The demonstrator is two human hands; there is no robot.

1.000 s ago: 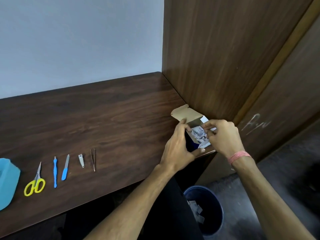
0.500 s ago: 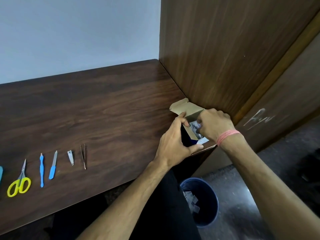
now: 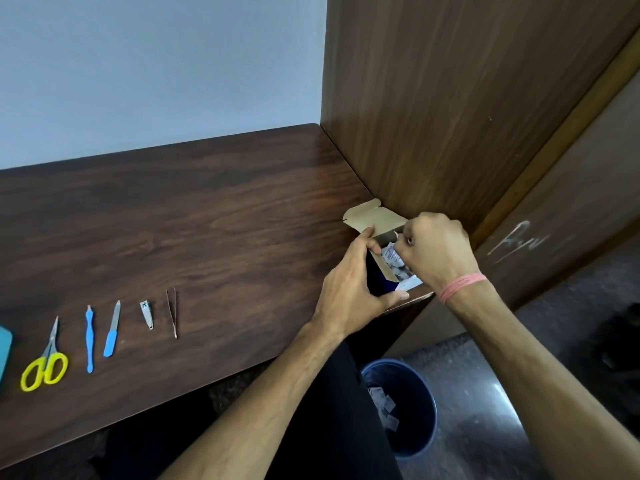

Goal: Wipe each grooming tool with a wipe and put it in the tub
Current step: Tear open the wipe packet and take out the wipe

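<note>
Wipe sachets (image 3: 393,255) fill one open cardboard box (image 3: 375,225) at the surface's (image 3: 214,216) right corner; my right hand (image 3: 438,252) curls its fingers (image 3: 407,241) into the box, pinching a sachet, while my left hand (image 3: 349,289) grips the box's side. Five tools lie in one row, well apart to the left: scissors (image 3: 45,358), cuticle pusher (image 3: 89,337), nail file (image 3: 112,330), clipper (image 3: 146,314), tweezers (image 3: 172,311). One blue tub (image 3: 4,355) shows at the left edge, one bin (image 3: 401,407) below.

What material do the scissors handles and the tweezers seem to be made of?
Scissors: handles look like glossy yellow plastic, judging by the bright uniform colour; blades look like grey metal. Tweezers: thin, pale and slightly shiny, probably bare metal, though too small to be sure.
</note>
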